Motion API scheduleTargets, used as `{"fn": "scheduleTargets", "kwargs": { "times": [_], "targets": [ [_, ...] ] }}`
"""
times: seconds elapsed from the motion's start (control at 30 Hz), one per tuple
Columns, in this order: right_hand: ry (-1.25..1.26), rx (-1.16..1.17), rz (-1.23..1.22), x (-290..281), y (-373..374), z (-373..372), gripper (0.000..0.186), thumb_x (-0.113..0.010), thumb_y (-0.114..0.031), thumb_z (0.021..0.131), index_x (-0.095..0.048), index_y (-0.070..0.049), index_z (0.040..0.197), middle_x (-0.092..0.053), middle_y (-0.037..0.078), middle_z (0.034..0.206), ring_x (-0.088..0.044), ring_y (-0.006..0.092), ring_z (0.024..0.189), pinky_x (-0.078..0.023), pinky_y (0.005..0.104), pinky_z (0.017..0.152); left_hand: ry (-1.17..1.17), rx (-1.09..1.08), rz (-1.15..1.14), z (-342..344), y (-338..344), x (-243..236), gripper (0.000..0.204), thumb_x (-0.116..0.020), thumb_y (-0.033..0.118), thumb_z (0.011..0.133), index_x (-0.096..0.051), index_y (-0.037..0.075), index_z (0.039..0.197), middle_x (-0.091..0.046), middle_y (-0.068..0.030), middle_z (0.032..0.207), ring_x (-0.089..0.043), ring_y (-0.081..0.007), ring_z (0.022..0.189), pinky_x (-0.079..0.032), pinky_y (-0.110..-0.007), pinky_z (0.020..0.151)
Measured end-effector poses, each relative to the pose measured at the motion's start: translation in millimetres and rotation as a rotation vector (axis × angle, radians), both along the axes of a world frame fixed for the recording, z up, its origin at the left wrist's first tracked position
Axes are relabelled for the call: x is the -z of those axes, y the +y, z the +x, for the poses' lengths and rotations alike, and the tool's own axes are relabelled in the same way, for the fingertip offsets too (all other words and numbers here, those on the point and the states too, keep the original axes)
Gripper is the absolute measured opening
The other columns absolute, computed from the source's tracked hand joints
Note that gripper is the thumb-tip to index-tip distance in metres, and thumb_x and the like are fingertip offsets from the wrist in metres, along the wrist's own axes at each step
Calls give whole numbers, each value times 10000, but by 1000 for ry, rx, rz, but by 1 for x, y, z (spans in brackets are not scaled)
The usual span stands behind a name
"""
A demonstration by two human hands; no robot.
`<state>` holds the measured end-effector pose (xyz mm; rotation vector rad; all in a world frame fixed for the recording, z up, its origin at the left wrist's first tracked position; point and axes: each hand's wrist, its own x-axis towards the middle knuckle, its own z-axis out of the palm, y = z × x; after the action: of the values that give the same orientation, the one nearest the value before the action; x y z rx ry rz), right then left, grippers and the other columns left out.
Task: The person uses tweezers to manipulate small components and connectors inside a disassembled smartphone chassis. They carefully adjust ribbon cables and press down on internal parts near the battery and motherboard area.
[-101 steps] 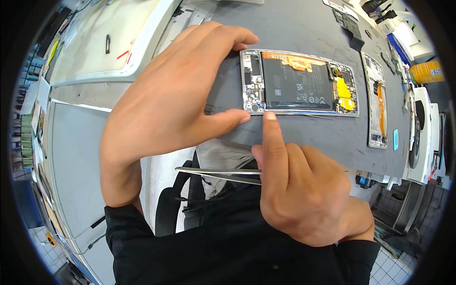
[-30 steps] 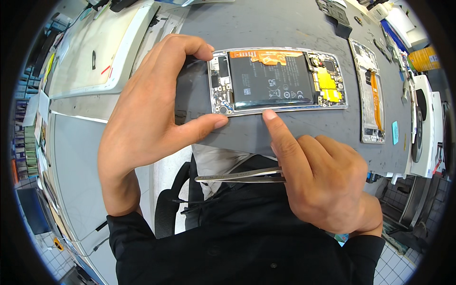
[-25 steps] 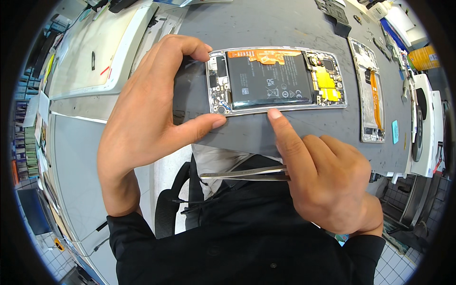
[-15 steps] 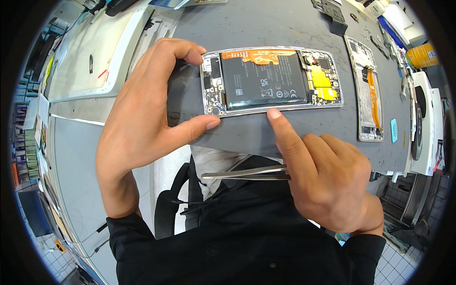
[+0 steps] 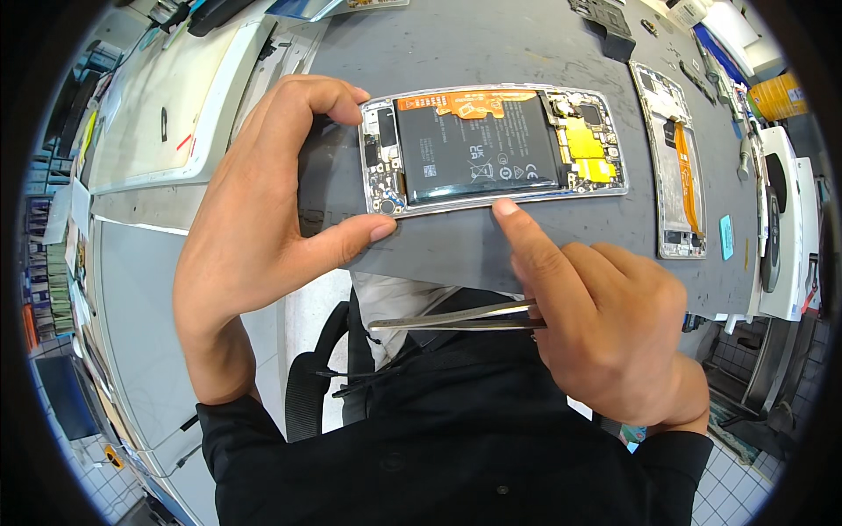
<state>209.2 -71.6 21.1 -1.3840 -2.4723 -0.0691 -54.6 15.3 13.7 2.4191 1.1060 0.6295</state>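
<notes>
On my feed, the left hand [image 5: 250, 193] grips the opened phone [image 5: 491, 149] by its left corners, thumb near, finger far. The phone lies over the grey work surface [image 5: 421, 254]. Caution: in my judgement, uneven squeeze here could twist the thin frame. Black battery [image 5: 465, 162]: a slipping fingertip could dent it. Tweezers [image 5: 456, 317], clasped in the right hand [image 5: 605, 324], point leftward; a careless wrist turn could bring metal onto exposed contacts. The extended right index meets the phone's near edge; excess push could shift it.
</notes>
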Motion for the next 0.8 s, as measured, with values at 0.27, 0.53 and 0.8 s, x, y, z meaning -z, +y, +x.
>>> {"fn": "scheduleTargets", "kwargs": {
  "times": [0.27, 0.53, 0.8],
  "targets": [
    [-13, -41, 44, 3, 1, 1, 503, -752, -4, 829, -694, 11, 1329, -388, 12, 610, -429, 160, 486, -351, 342, 441, -3, 7, -1, 0, 1, 0, 679, -881, 182, 707, -502, 45, 1253, -553, -166, 1369, -555, -288, 1270, -437, -391, 1080],
    [-23, -56, 41, 2, 0, 0, 491, -746, -25, 846, -684, 41, 1328, -383, 13, 618, -429, 159, 498, -360, 333, 451, -9, 10, 5, 0, 0, 1, 685, -877, 178, 702, -498, 44, 1256, -553, -165, 1369, -560, -284, 1264, -438, -385, 1080],
    [-51, -56, -36, -4, -2, -8, 465, -727, -41, 874, -655, 102, 1311, -437, 22, 633, -463, 162, 509, -381, 331, 464, -4, 15, 16, 0, 0, 1, 668, -877, 150, 701, -489, 43, 1234, -550, -168, 1377, -558, -286, 1261, -431, -382, 1080]
  ]
}}
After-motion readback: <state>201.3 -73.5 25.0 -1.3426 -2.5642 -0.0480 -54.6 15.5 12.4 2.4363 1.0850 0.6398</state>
